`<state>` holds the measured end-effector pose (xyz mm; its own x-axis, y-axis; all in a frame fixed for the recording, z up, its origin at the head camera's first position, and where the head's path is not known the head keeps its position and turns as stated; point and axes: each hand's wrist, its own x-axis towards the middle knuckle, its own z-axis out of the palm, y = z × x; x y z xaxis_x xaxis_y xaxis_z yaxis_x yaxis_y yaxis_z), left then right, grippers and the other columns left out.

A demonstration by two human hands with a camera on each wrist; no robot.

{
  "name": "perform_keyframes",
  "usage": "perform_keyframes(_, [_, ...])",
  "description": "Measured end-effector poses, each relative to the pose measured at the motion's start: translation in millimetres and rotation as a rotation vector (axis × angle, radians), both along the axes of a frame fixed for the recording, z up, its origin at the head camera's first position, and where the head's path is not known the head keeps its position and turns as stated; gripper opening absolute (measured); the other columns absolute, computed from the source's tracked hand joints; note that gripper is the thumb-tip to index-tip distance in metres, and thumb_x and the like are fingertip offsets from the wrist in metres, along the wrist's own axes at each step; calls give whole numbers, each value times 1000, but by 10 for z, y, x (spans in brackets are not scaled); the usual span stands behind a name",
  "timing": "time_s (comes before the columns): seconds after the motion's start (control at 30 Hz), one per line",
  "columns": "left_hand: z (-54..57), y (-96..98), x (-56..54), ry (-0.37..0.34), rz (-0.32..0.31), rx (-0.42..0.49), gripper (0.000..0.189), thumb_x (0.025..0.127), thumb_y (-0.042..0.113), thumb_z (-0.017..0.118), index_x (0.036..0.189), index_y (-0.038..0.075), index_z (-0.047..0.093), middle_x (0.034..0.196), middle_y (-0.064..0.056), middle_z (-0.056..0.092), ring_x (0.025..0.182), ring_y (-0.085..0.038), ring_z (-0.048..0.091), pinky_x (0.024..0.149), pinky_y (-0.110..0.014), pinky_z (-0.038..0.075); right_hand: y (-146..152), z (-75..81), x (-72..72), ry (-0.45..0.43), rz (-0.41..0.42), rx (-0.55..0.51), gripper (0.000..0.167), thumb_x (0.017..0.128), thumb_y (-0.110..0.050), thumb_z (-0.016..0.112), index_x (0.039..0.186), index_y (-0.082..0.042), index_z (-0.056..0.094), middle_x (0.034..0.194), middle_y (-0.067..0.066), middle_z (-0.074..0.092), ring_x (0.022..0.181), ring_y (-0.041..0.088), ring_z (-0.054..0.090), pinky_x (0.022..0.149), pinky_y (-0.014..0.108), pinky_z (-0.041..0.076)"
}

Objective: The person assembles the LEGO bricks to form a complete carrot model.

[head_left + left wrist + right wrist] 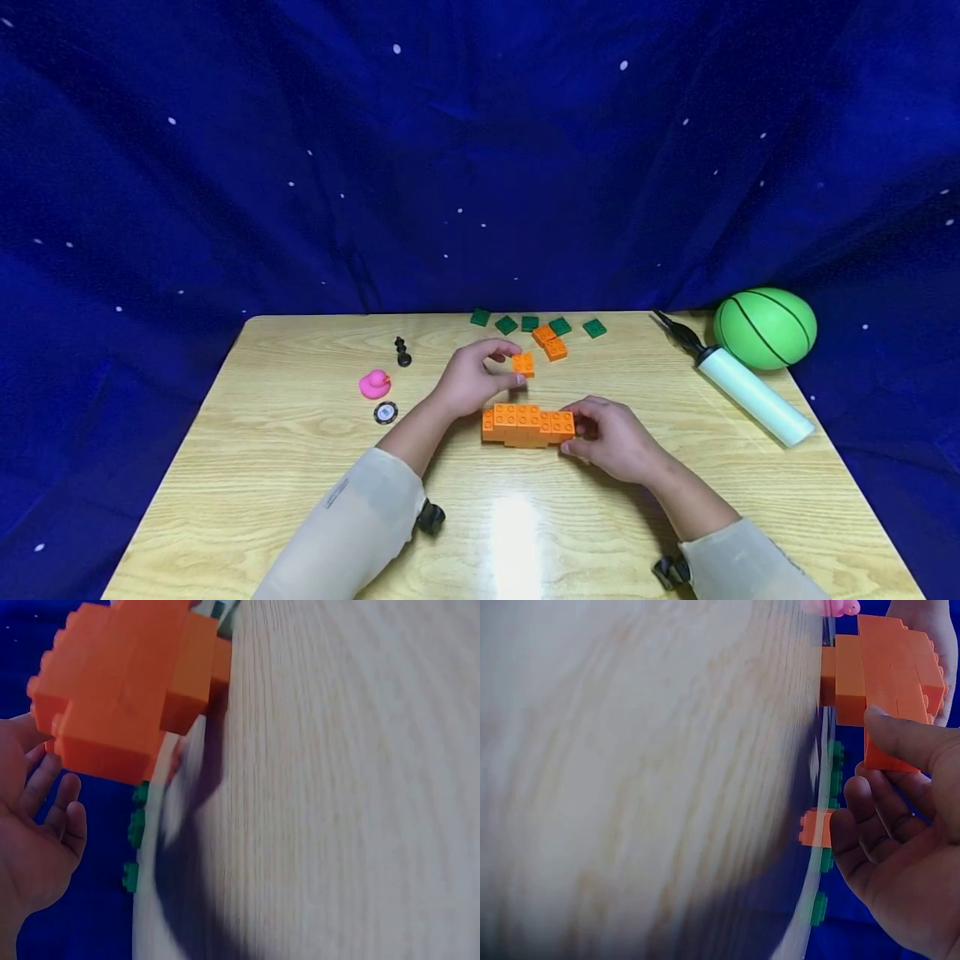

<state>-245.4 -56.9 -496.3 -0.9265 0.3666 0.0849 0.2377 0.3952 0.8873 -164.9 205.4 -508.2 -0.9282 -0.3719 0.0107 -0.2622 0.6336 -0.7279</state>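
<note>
Built of several orange bricks, a stepped block (pixel 521 427) stands over the middle of the table, wider at the top than at its base. My right hand (pixel 611 437) grips its right end, the thumb lying along its near face in the right wrist view. Just behind the block, my left hand (pixel 476 379) pinches a single orange brick (pixel 523 364), studs up, between thumb and forefinger. In the left wrist view the stepped block (pixel 112 690) covers most of that brick and the tips of the left hand's fingers.
Two loose orange bricks (pixel 555 348) lie behind the left hand, near several green bricks (pixel 506 325) along the far edge. A black chess piece (pixel 402 352), a pink duck (pixel 375 384) and a poker chip (pixel 386 412) sit left. At right are a hand pump (pixel 753 396) and green ball (pixel 765 328).
</note>
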Motion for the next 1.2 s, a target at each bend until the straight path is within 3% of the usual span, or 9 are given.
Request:
perform_keyframes(0.4, [136,-3,306,1,-41,57,32,88,31,85,118,29,73,117,13,68,118,-32,60,89,-41,50,25,-7,-1,-6,-5,10,35,86,-11,86,118,-11,73,103,-3,65,88,18,61,72,27,53])
perform_keyframes(0.57, [152,45,405,4,-67,67,31,88,29,85,117,29,73,117,14,68,118,-29,60,92,-44,50,30,-9,1,-3,-11,18,34,86,-11,86,117,-10,73,102,-2,65,86,17,61,71,27,53])
perform_keyframes(0.7, [152,91,478,26,-92,40,31,89,29,85,118,29,73,116,15,68,117,-30,61,92,-43,51,26,-14,-1,-8,-10,9,33,86,-10,86,116,-10,74,103,-2,65,85,15,60,69,27,54])
perform_keyframes(0.87, [167,155,547,53,-95,-34,31,89,33,84,118,31,73,114,14,68,113,-21,62,90,-37,51,11,-22,6,0,-5,5,32,86,-11,86,115,-11,74,104,-2,65,85,14,61,70,27,54])
perform_keyframes(1.03, [175,194,578,73,-91,-97,31,89,33,85,117,31,73,116,13,68,115,-17,62,98,-43,50,6,-16,13,18,-2,20,33,86,-12,86,115,-10,73,102,-2,64,85,17,60,70,27,53])
perform_keyframes(1.2, [156,218,576,94,-96,-125,31,89,33,85,118,30,73,115,13,68,113,-13,61,98,-41,50,-7,3,24,17,-1,25,31,86,-12,86,114,-10,73,100,-3,64,85,18,60,69,27,52])
